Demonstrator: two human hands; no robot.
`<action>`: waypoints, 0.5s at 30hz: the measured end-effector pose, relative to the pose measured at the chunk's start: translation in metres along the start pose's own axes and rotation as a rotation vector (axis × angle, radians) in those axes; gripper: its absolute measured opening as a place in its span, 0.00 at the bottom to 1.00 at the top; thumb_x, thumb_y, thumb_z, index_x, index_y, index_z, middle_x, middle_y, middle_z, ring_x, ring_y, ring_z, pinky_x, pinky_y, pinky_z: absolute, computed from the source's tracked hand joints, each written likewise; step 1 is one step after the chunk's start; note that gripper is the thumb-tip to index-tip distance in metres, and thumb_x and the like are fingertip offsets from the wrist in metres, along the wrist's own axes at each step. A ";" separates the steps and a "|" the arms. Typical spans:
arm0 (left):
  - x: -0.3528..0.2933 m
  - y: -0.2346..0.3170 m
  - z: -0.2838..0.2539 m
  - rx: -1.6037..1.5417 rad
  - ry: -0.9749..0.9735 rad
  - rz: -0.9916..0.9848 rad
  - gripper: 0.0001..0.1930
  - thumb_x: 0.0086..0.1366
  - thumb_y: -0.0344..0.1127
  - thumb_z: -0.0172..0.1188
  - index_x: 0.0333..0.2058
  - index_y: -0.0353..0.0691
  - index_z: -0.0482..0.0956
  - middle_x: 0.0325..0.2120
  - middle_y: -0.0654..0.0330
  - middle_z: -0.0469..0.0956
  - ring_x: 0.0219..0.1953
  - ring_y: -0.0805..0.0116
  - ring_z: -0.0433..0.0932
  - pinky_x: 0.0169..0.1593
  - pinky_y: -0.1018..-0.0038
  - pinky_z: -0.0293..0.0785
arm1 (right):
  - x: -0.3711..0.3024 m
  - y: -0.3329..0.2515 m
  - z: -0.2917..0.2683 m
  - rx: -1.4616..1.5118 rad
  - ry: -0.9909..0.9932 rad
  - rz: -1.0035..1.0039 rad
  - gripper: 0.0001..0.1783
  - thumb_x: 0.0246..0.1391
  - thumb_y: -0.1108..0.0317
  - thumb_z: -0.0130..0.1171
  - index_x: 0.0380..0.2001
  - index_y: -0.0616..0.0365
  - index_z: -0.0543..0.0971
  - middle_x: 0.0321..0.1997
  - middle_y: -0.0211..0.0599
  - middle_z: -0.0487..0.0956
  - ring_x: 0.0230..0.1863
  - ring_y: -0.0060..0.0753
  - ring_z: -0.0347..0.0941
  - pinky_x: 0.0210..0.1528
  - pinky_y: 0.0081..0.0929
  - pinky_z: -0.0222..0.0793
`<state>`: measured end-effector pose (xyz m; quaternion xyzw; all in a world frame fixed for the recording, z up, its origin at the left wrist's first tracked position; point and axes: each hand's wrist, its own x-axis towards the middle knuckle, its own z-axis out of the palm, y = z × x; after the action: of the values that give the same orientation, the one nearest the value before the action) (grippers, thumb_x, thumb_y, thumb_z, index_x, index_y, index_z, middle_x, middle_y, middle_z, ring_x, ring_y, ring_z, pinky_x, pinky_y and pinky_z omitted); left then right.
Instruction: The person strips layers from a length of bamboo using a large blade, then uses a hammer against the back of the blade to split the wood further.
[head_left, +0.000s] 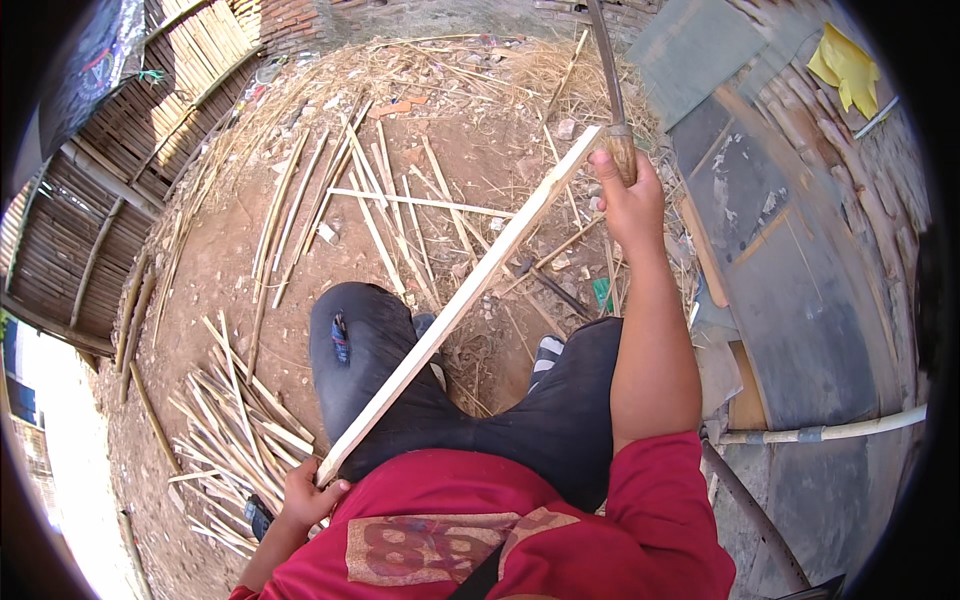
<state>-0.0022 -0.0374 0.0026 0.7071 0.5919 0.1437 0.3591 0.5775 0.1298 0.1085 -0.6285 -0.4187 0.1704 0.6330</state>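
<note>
A long pale bamboo or wooden strip (470, 290) slants across my lap, from low at the left to high at the right. My left hand (308, 496) is closed round its lower end, beside my hip. My right hand (632, 195) grips the wooden handle of a machete (608, 70), whose long dark blade points away from me. The strip's upper end lies against the handle, close to my right thumb; whether the thumb presses on it I cannot tell.
Many split strips lie in a heap (235, 430) at my left. More strips (300, 205) are scattered over the dirt ahead, with straw and rubble beyond. Worn dark boards (800, 260) lean at the right, near a pale pole (850, 428). Woven bamboo panels (100, 240) stand at the left.
</note>
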 end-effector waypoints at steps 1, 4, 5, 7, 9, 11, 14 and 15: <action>0.006 0.009 -0.002 -0.008 -0.010 -0.091 0.29 0.56 0.59 0.73 0.28 0.33 0.77 0.17 0.56 0.76 0.21 0.71 0.73 0.26 0.69 0.69 | 0.002 0.002 -0.005 -0.118 0.018 -0.044 0.19 0.58 0.55 0.68 0.41 0.60 0.78 0.27 0.32 0.76 0.27 0.26 0.72 0.32 0.30 0.69; 0.023 0.039 -0.003 0.043 0.009 -0.181 0.25 0.58 0.53 0.73 0.31 0.33 0.79 0.18 0.55 0.78 0.22 0.69 0.77 0.28 0.68 0.72 | -0.008 -0.021 -0.009 -0.228 -0.110 -0.150 0.22 0.57 0.54 0.68 0.43 0.62 0.78 0.28 0.37 0.79 0.29 0.34 0.75 0.36 0.35 0.71; 0.029 0.046 0.000 0.054 0.024 -0.186 0.24 0.59 0.53 0.72 0.31 0.33 0.79 0.18 0.55 0.78 0.22 0.68 0.77 0.28 0.68 0.72 | -0.014 -0.031 -0.008 -0.254 -0.165 -0.180 0.22 0.57 0.54 0.68 0.43 0.62 0.78 0.29 0.39 0.80 0.29 0.35 0.76 0.37 0.36 0.71; 0.034 0.055 0.003 0.091 0.043 -0.203 0.23 0.61 0.52 0.71 0.31 0.33 0.79 0.18 0.54 0.78 0.22 0.66 0.78 0.28 0.67 0.72 | -0.025 -0.039 0.001 -0.413 -0.292 -0.322 0.18 0.52 0.61 0.68 0.43 0.59 0.78 0.32 0.47 0.83 0.33 0.46 0.81 0.39 0.41 0.74; 0.038 0.050 0.010 0.099 0.072 -0.187 0.23 0.62 0.52 0.69 0.33 0.33 0.79 0.18 0.51 0.78 0.22 0.62 0.78 0.29 0.64 0.73 | -0.040 -0.055 0.012 -0.571 -0.532 -0.358 0.16 0.48 0.65 0.68 0.41 0.56 0.78 0.31 0.49 0.83 0.35 0.52 0.81 0.39 0.44 0.74; 0.041 0.052 0.014 0.137 0.106 -0.183 0.23 0.63 0.52 0.69 0.33 0.33 0.79 0.18 0.50 0.78 0.22 0.62 0.78 0.30 0.63 0.73 | -0.055 -0.052 0.035 -0.667 -0.697 -0.551 0.16 0.45 0.68 0.67 0.39 0.55 0.77 0.30 0.48 0.81 0.34 0.54 0.79 0.37 0.44 0.73; 0.039 0.046 0.020 0.105 0.133 -0.165 0.23 0.64 0.52 0.68 0.33 0.32 0.79 0.19 0.47 0.78 0.23 0.58 0.80 0.31 0.61 0.74 | -0.065 -0.036 0.054 -0.743 -0.848 -0.687 0.14 0.43 0.69 0.67 0.36 0.53 0.77 0.27 0.45 0.80 0.35 0.55 0.79 0.36 0.47 0.72; 0.038 0.044 0.021 0.093 0.139 -0.167 0.23 0.64 0.52 0.68 0.33 0.32 0.79 0.19 0.47 0.78 0.23 0.57 0.80 0.31 0.61 0.74 | -0.066 -0.032 0.059 -0.758 -0.883 -0.705 0.13 0.44 0.69 0.67 0.35 0.52 0.77 0.26 0.44 0.80 0.35 0.56 0.79 0.37 0.49 0.73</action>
<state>0.0530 -0.0105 0.0097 0.6597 0.6781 0.1345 0.2948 0.4844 0.1142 0.1093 -0.5045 -0.8484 0.0357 0.1564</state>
